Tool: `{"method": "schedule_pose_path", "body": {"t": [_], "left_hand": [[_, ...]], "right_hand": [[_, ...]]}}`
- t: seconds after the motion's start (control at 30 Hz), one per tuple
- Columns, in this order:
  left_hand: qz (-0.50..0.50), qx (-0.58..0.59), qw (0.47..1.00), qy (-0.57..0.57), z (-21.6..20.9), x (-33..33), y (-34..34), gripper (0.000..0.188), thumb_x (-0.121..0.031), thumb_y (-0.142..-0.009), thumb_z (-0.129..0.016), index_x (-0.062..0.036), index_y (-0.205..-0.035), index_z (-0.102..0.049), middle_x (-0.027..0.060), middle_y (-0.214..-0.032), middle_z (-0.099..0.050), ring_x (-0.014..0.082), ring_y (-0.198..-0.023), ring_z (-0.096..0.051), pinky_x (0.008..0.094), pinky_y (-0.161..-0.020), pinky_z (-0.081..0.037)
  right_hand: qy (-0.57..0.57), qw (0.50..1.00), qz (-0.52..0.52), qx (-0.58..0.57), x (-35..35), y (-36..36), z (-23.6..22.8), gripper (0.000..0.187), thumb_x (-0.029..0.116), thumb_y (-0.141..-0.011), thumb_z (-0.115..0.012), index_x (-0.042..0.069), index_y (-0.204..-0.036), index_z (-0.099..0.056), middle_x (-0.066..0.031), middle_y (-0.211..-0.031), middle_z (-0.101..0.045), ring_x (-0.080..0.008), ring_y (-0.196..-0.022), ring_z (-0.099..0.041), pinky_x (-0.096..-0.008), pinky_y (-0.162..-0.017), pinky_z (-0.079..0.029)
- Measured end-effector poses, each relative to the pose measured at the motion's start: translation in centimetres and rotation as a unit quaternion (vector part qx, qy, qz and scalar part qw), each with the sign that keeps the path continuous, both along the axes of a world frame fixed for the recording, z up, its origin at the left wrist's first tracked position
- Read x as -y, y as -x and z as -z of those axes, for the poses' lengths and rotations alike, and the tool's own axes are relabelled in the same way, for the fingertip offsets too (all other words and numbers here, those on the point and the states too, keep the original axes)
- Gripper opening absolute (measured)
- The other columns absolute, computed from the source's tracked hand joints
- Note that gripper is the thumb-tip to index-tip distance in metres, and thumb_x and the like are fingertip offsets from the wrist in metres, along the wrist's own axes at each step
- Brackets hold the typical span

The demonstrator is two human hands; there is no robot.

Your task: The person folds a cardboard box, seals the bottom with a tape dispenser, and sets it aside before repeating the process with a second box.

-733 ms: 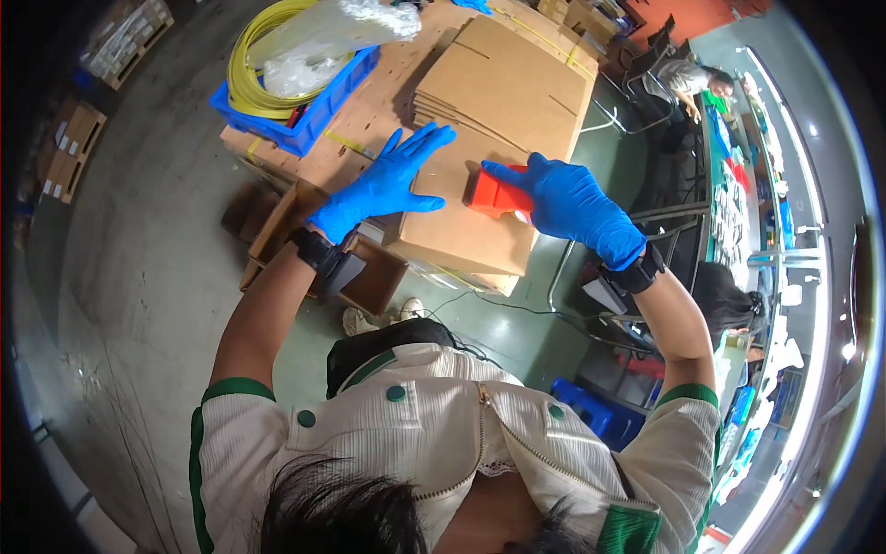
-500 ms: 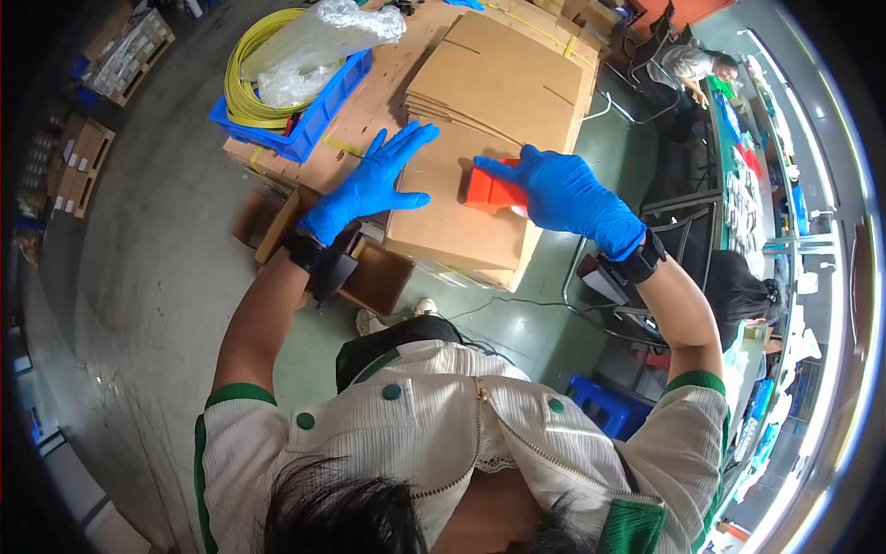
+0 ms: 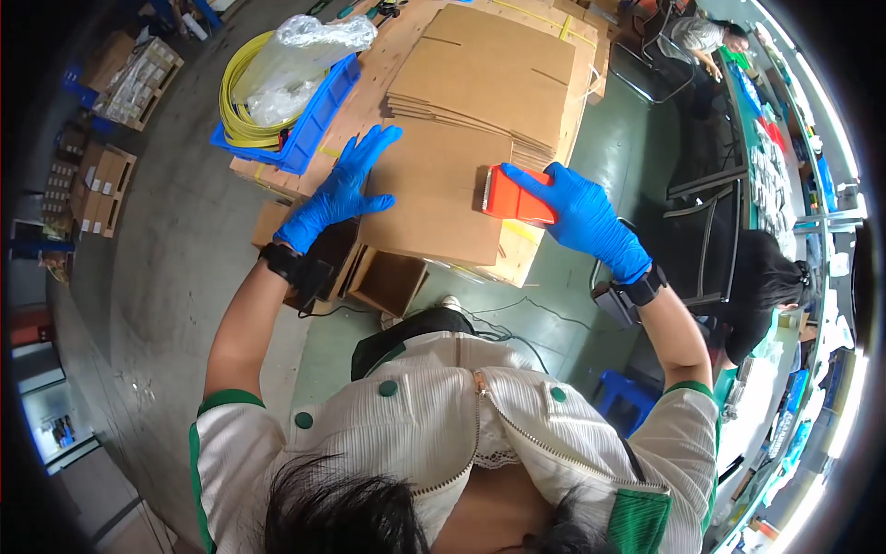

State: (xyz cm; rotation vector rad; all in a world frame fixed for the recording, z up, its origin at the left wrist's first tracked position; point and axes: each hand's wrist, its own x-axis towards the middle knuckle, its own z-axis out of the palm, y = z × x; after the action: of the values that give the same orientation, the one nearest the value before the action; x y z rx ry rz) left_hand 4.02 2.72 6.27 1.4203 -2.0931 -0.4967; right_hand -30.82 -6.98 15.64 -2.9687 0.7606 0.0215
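Observation:
Both hands wear blue gloves. My left hand (image 3: pixel 343 187) lies flat, fingers spread, on the left edge of a closed brown cardboard box (image 3: pixel 434 198). My right hand (image 3: pixel 581 217) grips a red tape dispenser (image 3: pixel 513 197) pressed against the box's right side. The box rests on a low stack of cartons, in front of a pile of flattened cardboard sheets (image 3: pixel 494 74).
A blue bin (image 3: pixel 309 129) with yellow tubing and a clear plastic bag sits at the left of the stack. An open small carton (image 3: pixel 388 282) stands below the box. A person (image 3: pixel 771 286) sits at the right by a long bench; another person (image 3: pixel 706 37) works at the far top right.
The red tape dispenser and my right hand have stayed on the box's right part. My left hand stays spread on the box. The view has shifted slightly.

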Motion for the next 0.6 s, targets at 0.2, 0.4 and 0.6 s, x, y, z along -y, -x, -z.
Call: {"method": "schedule_pose_path", "body": {"t": [0.2,0.4,0.6], "left_hand": [[-0.014,0.062,0.997,-0.034,-1.5,-0.2,0.8,0.091,-0.043,-0.076,-0.068,-0.0117,-0.147,-0.02,0.0148,-0.15,-0.024,0.0331,-0.141,-0.016,0.0498,-0.113,-0.012],[-0.014,0.095,0.992,-0.087,-2.6,-0.1,1.4,0.093,-0.043,-0.077,-0.067,-0.0131,-0.148,-0.014,0.0158,-0.151,-0.021,0.0327,-0.141,-0.014,0.0492,-0.114,-0.01],[-0.028,0.093,0.989,-0.11,-3.0,0.0,1.7,0.094,-0.039,-0.078,-0.068,-0.0114,-0.148,-0.013,0.0151,-0.152,-0.018,0.0313,-0.141,-0.014,0.0449,-0.114,-0.013]], "right_hand": [[-0.073,0.981,0.02,0.177,1.1,2.4,6.4,0.078,0.016,-0.071,-0.071,0.031,-0.14,-0.038,-0.0141,-0.099,-0.054,-0.034,-0.084,-0.06,-0.0375,-0.072,-0.051],[-0.095,0.966,0.01,0.242,1.8,2.9,7.8,0.077,0.02,-0.067,-0.076,0.026,-0.137,-0.045,-0.0135,-0.098,-0.052,-0.0348,-0.082,-0.059,-0.0372,-0.072,-0.051],[-0.146,0.964,-0.009,0.224,2.9,3.3,7.4,0.075,0.019,-0.068,-0.075,0.025,-0.136,-0.046,-0.0138,-0.097,-0.053,-0.0351,-0.08,-0.058,-0.0381,-0.071,-0.05]]}}
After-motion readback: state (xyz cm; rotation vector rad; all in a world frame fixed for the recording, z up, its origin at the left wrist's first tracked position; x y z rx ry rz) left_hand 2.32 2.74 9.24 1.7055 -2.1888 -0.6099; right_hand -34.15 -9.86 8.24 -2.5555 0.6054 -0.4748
